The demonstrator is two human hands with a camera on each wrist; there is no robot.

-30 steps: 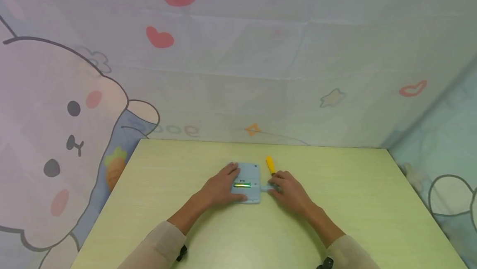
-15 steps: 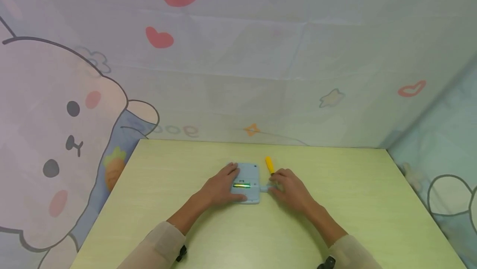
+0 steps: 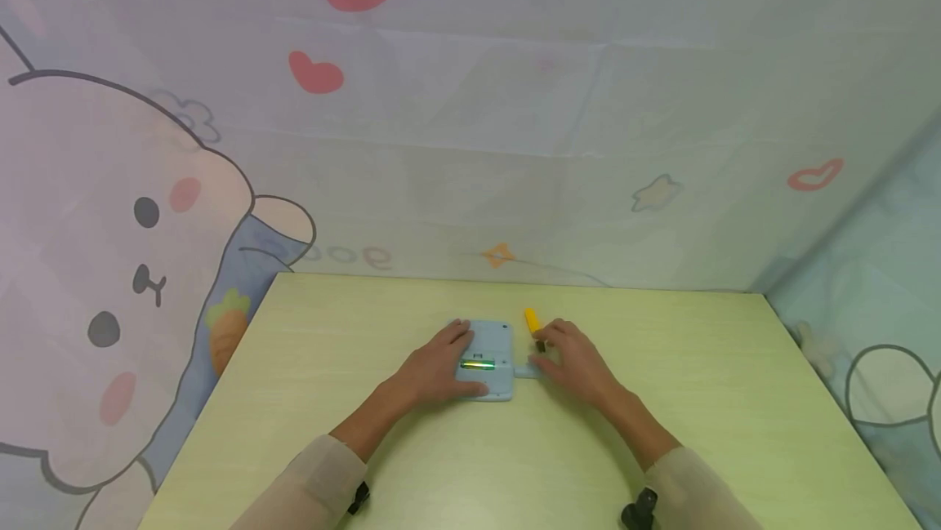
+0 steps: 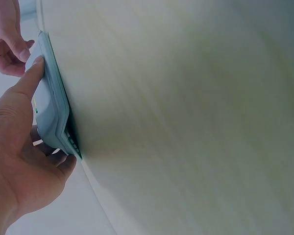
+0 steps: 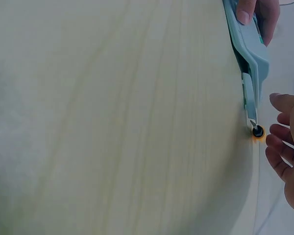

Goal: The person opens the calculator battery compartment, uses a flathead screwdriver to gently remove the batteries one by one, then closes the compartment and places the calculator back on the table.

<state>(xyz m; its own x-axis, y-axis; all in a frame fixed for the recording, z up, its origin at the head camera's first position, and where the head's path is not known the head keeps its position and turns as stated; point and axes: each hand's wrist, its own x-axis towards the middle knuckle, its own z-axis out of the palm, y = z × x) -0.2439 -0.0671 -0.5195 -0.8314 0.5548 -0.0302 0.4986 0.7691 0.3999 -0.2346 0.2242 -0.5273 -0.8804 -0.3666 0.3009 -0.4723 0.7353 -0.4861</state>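
A light blue calculator (image 3: 494, 340) lies face down on the table, a green battery (image 3: 478, 365) showing in its back. My left hand (image 3: 439, 367) holds it by the left side, thumb on the back and other fingers around the edge in the left wrist view. Just right of the calculator is a small light blue battery cover (image 3: 525, 371). Beyond the cover lies a screwdriver (image 3: 532, 320) with a yellow handle and black collar. My right hand (image 3: 573, 362) hovers beside both, its fingers loosely bent and apart from the screwdriver (image 5: 257, 131) in the right wrist view.
The pale wooden table (image 3: 353, 309) ends at the back against a printed cloth (image 3: 470, 146) with hearts and a cartoon animal. Another cloth (image 3: 882, 309) hangs along the right side.
My right hand has let go of the battery cover and shifted slightly away toward the screwdriver, its fingers spreading. The left hand and the calculator stay in place.
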